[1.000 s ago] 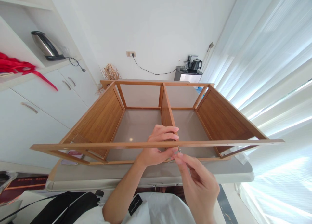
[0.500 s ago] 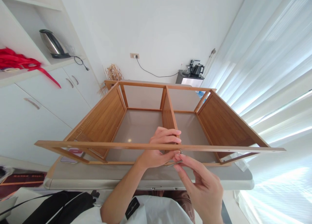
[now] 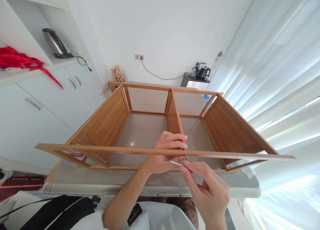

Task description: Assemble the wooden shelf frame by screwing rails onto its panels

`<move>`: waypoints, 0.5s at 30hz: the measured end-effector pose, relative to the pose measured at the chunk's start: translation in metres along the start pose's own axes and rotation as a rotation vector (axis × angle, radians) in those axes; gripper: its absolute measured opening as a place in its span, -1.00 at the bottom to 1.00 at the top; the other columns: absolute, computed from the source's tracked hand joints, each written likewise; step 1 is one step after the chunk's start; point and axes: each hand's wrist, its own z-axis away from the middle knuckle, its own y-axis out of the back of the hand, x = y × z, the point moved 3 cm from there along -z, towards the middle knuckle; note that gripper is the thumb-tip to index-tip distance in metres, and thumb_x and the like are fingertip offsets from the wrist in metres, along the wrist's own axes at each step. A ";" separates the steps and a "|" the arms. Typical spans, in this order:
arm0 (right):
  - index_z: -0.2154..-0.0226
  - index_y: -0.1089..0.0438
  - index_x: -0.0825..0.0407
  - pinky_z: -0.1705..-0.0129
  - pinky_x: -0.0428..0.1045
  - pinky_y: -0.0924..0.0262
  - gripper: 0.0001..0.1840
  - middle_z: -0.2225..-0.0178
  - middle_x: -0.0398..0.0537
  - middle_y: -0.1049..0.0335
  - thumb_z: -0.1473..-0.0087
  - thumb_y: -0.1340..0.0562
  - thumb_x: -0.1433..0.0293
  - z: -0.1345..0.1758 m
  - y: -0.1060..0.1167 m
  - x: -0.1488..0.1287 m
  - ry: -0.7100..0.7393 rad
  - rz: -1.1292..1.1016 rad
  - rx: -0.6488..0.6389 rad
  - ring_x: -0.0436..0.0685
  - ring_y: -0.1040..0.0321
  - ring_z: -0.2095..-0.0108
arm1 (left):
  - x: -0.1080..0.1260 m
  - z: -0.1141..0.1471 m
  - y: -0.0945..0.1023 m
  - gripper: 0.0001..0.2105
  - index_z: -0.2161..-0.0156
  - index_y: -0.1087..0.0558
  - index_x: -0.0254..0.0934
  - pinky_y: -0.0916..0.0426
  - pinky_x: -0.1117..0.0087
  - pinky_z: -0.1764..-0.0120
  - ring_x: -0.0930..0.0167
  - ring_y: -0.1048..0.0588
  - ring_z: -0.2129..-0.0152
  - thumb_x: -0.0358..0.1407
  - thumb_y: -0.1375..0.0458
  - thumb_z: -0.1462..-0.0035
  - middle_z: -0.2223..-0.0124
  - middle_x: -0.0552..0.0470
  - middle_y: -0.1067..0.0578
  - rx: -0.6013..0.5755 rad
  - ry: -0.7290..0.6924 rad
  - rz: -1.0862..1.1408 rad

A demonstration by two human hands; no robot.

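Observation:
A wooden frame (image 3: 145,151) with solid side panels and a middle divider (image 3: 173,115) stands before me. My left hand (image 3: 166,153) reaches behind the front rail, its fingers wrapped against the divider's near end and its thumb below the rail. Between the thumb and fingers of my right hand (image 3: 203,181) is a thin metal Allen key (image 3: 177,163), pinched just under the rail. A small metal screw (image 3: 186,157) shows at the rail's underside, right by the pinched fingertips. Whether the key's tip sits in it is hidden by my fingers.
The frame rests on a grey-topped table (image 3: 100,181). A phone-like flat item (image 3: 72,160) lies at its left end, and clear plastic (image 3: 248,171) at its right. Cabinets (image 3: 47,99) stand left, curtains (image 3: 282,73) hang right. A kettle (image 3: 203,71) stands on a far unit.
The Allen key has turned in my right hand, its free arm now pointing left and slightly up. My left thumb has drawn back from the screw; the left fingers stay at the divider.

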 end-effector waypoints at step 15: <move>-0.17 -0.32 -0.06 0.18 -0.01 -0.46 -0.43 0.41 -0.24 -0.44 -0.12 -0.31 0.58 -0.003 -0.001 0.001 -0.164 -0.052 0.058 -0.03 -0.43 0.43 | 0.000 0.000 0.001 -0.80 0.07 -0.50 -0.16 -0.37 0.19 0.02 0.32 -0.53 0.11 -0.24 -0.29 -0.20 -0.06 -0.11 -0.57 -0.004 -0.008 -0.008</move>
